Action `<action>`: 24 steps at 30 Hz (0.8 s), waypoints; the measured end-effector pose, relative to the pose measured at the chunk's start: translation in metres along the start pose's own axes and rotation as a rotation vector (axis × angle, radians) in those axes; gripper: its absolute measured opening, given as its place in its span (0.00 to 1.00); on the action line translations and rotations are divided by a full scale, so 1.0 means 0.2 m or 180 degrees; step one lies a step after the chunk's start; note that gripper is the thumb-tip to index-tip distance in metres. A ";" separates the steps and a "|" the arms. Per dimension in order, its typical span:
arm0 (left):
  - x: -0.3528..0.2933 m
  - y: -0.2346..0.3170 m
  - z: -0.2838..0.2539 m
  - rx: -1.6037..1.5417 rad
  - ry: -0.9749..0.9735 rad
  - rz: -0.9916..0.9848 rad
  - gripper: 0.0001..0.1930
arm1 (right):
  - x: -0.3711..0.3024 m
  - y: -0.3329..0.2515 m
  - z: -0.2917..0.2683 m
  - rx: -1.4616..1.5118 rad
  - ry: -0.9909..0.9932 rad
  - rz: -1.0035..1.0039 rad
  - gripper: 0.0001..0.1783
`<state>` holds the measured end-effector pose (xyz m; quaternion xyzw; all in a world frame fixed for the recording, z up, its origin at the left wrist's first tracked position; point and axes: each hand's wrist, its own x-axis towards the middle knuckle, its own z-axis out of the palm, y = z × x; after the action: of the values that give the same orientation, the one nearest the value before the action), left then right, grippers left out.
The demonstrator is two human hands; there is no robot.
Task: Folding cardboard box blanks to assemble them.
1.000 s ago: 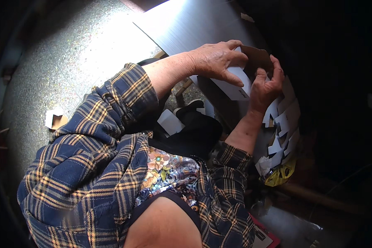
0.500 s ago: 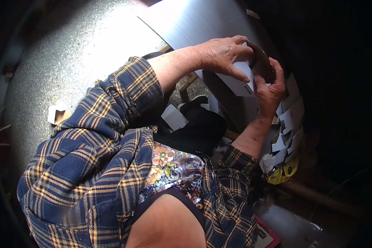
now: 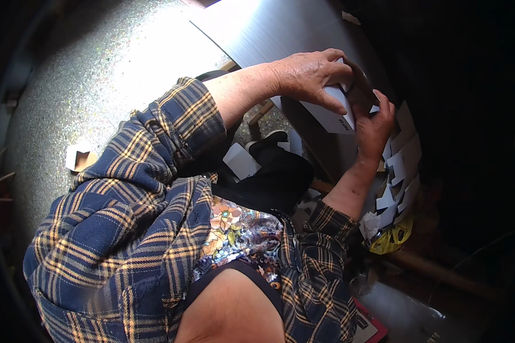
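Observation:
A white cardboard box (image 3: 329, 119) with a brown inside is held tilted above the table. My left hand (image 3: 313, 79) is wrapped over its upper side, thumb along the white face and fingers at the top edge. At the box's right, open end, my right hand (image 3: 375, 127) is closed on a flap (image 3: 361, 80), its thumb reaching in toward the brown inside. The fingertips of that hand are partly in shadow. Whether anything lies inside the box is hidden.
A grey, smooth tabletop (image 3: 280, 28) lies beneath the hands. To the right is a pile of white boxes (image 3: 403, 157), above a yellow plastic bag (image 3: 392, 237). White cartons (image 3: 241, 162) lie near my legs, and another small open carton (image 3: 80, 158) sits on the speckled floor (image 3: 57, 108).
My right thumb has moved from the box's near edge into its open end, and the right fingers have dropped slightly. My left hand keeps its grip almost unmoved.

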<state>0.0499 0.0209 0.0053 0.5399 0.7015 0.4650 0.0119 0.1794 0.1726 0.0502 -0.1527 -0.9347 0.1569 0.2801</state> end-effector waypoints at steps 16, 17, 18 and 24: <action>-0.03 0.02 -0.03 -0.0398 0.0050 -0.0302 0.39 | 0.02 0.06 0.06 0.0030 0.0385 -0.1564 0.28; -0.03 0.02 -0.03 -0.0394 0.0053 -0.0320 0.39 | 0.02 0.05 0.07 0.0162 0.0345 -0.1410 0.28; -0.03 0.02 -0.03 -0.0426 0.0058 -0.0353 0.39 | 0.02 0.05 0.06 0.0162 0.0345 -0.1407 0.28; -0.01 0.03 -0.04 -0.0501 -0.0024 -0.0456 0.41 | 0.05 -0.01 0.00 -0.0163 0.0006 -0.1213 0.18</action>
<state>0.0519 0.0143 0.0127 0.4875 0.6996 0.5146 0.0901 0.1710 0.1751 0.0547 0.0199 -0.9501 0.0771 0.3015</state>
